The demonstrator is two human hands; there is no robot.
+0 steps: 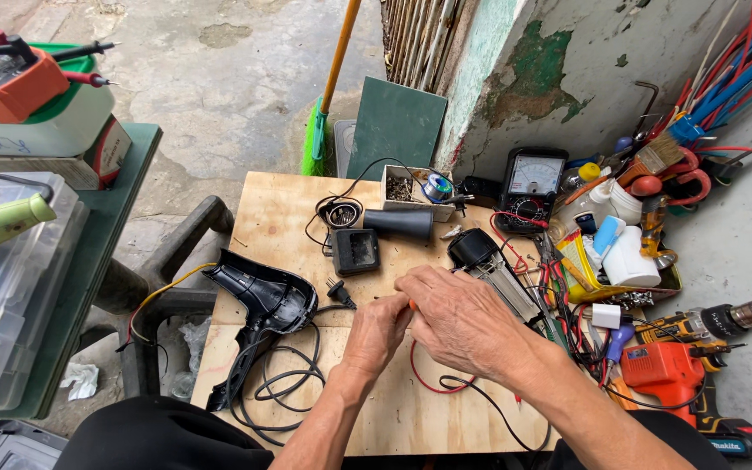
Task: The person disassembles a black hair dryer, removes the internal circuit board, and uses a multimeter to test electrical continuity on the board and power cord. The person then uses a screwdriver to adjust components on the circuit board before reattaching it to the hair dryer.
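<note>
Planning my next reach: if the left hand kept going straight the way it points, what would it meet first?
Probably the right hand, already touching the left hand; beyond it, the dryer's heater core. Depth is unclear.

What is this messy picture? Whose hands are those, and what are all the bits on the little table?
The picture comes from a camera worn on a person's head, looking down at their own two hands. The left hand and right hand are close together over a small wooden table, pinching something small; a bit of orange shows between them, but I cannot tell what it is. On the table lies an opened black hair dryer shell with its black cord, a black nozzle and a thin red wire. On the right stand a meter with a dial and an orange drill.
</note>
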